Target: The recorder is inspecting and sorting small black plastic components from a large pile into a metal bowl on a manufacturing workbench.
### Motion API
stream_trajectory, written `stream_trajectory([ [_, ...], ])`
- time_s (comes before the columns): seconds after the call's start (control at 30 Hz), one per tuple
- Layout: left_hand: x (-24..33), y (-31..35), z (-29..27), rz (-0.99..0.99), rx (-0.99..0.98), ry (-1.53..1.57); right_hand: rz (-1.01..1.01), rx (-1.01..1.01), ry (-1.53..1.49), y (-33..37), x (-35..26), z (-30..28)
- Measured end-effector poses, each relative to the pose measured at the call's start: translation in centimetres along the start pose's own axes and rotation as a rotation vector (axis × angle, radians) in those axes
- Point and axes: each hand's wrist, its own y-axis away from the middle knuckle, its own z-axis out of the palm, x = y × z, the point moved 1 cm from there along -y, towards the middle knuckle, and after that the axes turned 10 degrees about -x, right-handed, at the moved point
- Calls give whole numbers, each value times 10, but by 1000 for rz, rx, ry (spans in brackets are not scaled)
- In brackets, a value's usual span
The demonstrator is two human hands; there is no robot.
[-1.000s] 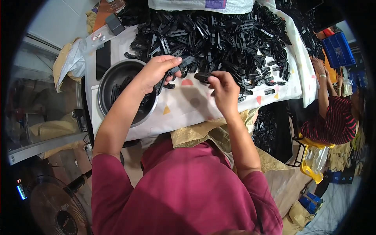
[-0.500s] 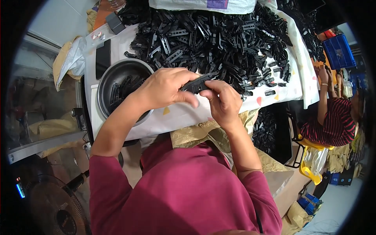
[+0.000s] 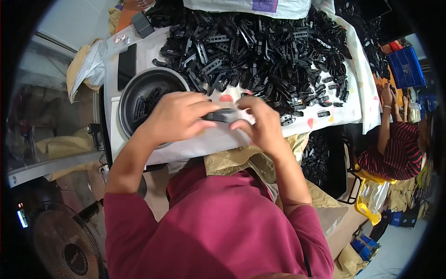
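While a person in a maroon shirt [image 3: 218, 223] works at a cloth-covered desk [image 3: 200, 149], the left hand [image 3: 176, 120] has its fingers clamped on one end of a black part [image 3: 224, 115], slightly blurred, above the desk's near edge. At the part's other end, the right hand [image 3: 264, 123] holds its thumb and fingers apart; whether they touch it, one cannot tell. A metal bowl [image 3: 122, 104] with more parts sits partly under the left forearm, a heap [image 3: 260, 56] of black pieces spreads beyond both hands, and a phone [image 3: 126, 67] lies behind the bowl.
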Motion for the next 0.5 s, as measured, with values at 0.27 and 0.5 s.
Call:
stream_trajectory([
  [0.27, -10, 23, -10, -270, 105, -249, 285, -159, 522, 0, 48, 0],
  [0.5, -54, -63, 58, -582, 54, -470, 282, -129, 597, -6, 39, 14],
])
